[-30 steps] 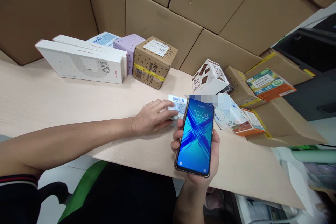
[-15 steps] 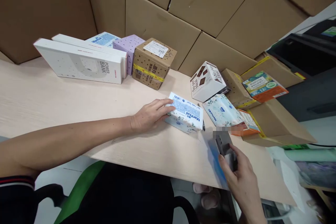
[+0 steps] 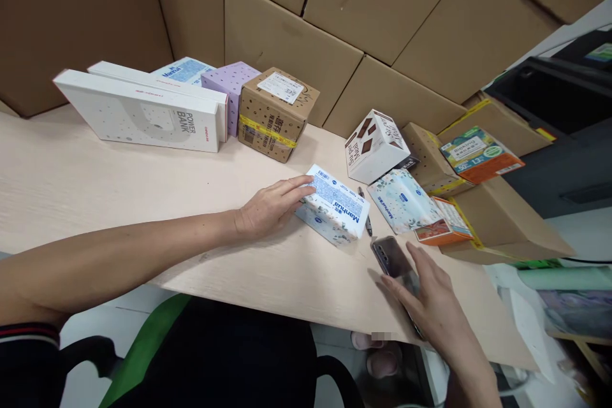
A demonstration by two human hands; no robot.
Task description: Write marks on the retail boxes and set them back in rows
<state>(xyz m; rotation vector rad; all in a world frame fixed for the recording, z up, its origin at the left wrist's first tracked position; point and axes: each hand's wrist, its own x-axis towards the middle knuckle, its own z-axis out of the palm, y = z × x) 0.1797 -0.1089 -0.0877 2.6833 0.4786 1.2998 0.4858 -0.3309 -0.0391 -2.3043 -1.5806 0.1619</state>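
Observation:
My left hand (image 3: 272, 207) is on the left end of a blue-and-white Manhua tissue pack (image 3: 337, 201); its fingers lie over the upper edge, and the thumb is hidden. The pack rests on the table with printed text facing up. A grey smartphone (image 3: 394, 261) lies back side up near the table's front edge, its camera lenses toward the pack. Over its right side hovers my right hand (image 3: 433, 293), open, thumb and fingers apart, the thumb close to or touching the phone. A dark pen (image 3: 367, 220) lies just right of the pack.
White power bank boxes (image 3: 138, 121), a purple box (image 3: 224, 86) and a taped brown carton (image 3: 275, 118) stand at the back left. To the right are a Super Meal box (image 3: 375, 150), another tissue pack (image 3: 401, 201) and an open cardboard box (image 3: 516, 223). Large cartons (image 3: 287, 38) wall the back.
The phone, earlier held raised in my right hand, now lies on the table, and the fingers have spread off it. My left hand stays on the tissue pack.

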